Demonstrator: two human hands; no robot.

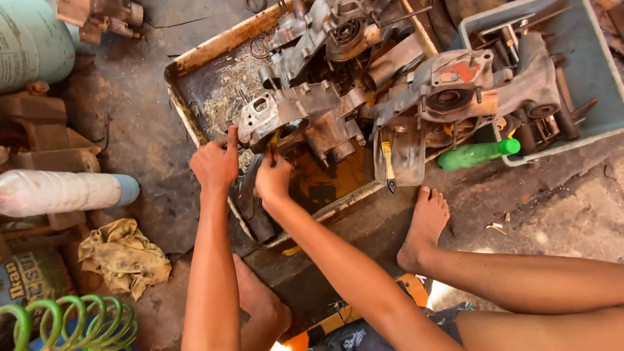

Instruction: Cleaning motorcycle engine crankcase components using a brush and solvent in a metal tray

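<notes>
A greasy grey metal engine casing (292, 110) lies in a rusty, oily metal tray (214, 45) on the ground. My left hand (214, 164) presses its thumb against the casing's left end and steadies it. My right hand (273, 179) is closed on a small yellow-handled brush (273, 143), whose tip touches the casing's underside. More engine casings (455, 91) are piled across the tray's right side. A second yellow-handled brush (388, 162) rests in a clear plastic container (408, 153) at the tray's front edge.
A grey plastic crate (598, 71) with metal parts stands at the upper right, a green bottle (478, 154) beside it. My bare feet (426, 224) rest on the dirty floor. A dirty rag (123, 257), green coil spring (71, 322) and cylinders (65, 192) lie left.
</notes>
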